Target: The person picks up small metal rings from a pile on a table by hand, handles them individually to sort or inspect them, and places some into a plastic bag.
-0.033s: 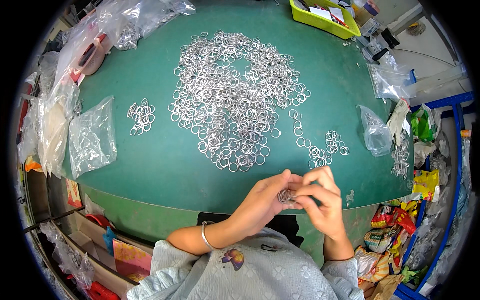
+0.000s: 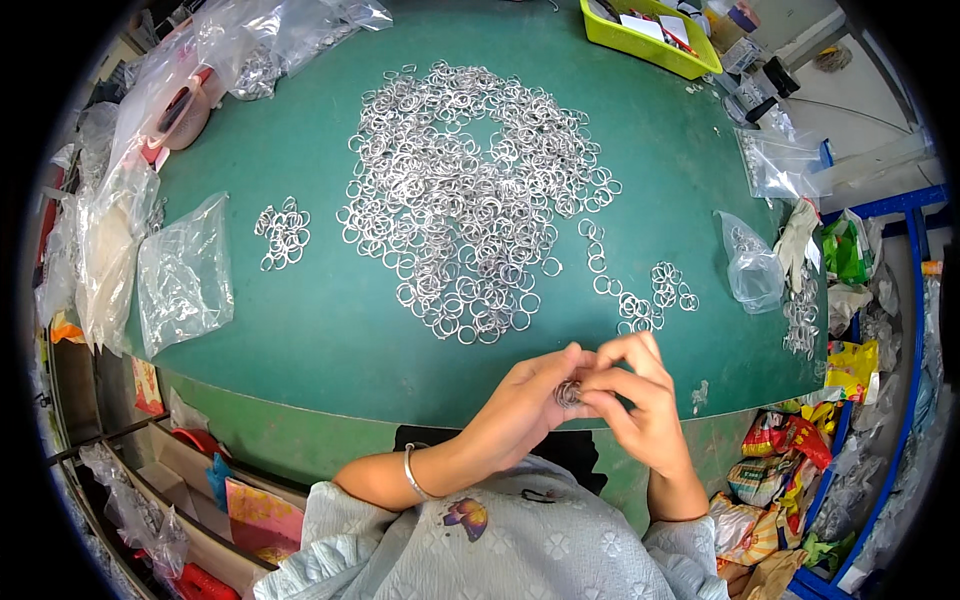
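Note:
Close to the table's near edge, my left hand (image 2: pixel 528 400) is closed around a small bunch of silver metal rings (image 2: pixel 567 393). My right hand (image 2: pixel 645 400) meets it from the right, thumb and fingers pinched on the edge of that bunch; the fingers hide which ring they grip. Beyond both hands spreads a large pile of silver rings (image 2: pixel 480 210). A smaller cluster of rings (image 2: pixel 640 308) lies just past my right hand, with a loose trail leading toward the pile. Another little heap of rings (image 2: pixel 284 235) sits to the left.
The green tabletop (image 2: pixel 320 330) carries a flat clear plastic bag (image 2: pixel 186 275) at left and a crumpled clear bag (image 2: pixel 752 265) at right. A yellow-green tray (image 2: pixel 650 45) stands at the far right. Blue shelving (image 2: pixel 900 370) with colourful packets rises beside the table.
My right hand has shifted slightly left, its fingertips closer in on the rings in my left hand. My left hand and the piles look the same.

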The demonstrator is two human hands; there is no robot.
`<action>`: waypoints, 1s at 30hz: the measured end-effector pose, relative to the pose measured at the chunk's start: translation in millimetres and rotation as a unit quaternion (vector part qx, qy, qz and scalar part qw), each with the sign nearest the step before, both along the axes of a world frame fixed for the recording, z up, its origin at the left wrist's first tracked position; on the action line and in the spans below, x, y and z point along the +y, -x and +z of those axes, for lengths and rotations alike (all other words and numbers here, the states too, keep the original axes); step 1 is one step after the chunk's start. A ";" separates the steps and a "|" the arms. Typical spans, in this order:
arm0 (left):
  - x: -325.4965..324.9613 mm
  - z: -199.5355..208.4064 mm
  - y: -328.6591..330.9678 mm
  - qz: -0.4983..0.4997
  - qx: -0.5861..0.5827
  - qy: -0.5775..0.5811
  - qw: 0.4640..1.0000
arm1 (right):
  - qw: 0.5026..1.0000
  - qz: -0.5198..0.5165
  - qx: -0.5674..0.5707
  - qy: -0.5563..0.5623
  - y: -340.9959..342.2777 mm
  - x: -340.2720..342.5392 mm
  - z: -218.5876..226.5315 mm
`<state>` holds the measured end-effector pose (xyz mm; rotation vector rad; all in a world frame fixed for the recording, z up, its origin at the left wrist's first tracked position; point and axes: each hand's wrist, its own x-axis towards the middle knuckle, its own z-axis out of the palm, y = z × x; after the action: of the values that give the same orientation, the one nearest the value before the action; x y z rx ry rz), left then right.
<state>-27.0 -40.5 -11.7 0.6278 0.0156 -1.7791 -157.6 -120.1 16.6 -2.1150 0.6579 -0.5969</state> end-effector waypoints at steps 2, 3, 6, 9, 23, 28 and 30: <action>1.3 -8.6 0.6 0.004 -0.035 -0.008 0.999 | 0.998 0.019 0.063 0.004 -4.9 -5.5 -1.5; 4.8 -18.8 -0.5 -0.001 -0.049 0.004 0.999 | 0.999 -0.016 0.025 -0.030 -1.9 -13.4 -8.1; 7.7 -23.7 -1.7 0.000 -0.048 0.011 0.999 | 0.983 -0.160 0.077 0.047 -9.2 -46.7 -18.8; 5.9 -22.0 -0.9 0.002 -0.053 0.012 0.999 | 0.969 -0.168 0.076 0.164 -27.1 -72.0 -48.7; 0.5 -23.0 -6.4 0.070 -0.098 0.011 0.993 | 0.963 -0.162 -0.014 -0.215 -17.3 -53.8 -40.3; -10.5 -8.1 -3.1 0.122 -0.215 0.040 0.968 | 0.915 -0.114 -0.119 -0.369 -8.4 -19.3 -23.6; -11.7 -6.6 -1.1 0.128 -0.221 0.061 0.965 | 0.908 -0.098 -0.139 -0.382 -8.2 -12.1 -20.4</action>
<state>-25.9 -52.2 -18.3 0.8789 -0.3040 -1.3515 -149.4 -132.2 -3.7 -1.2165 0.7838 -0.6065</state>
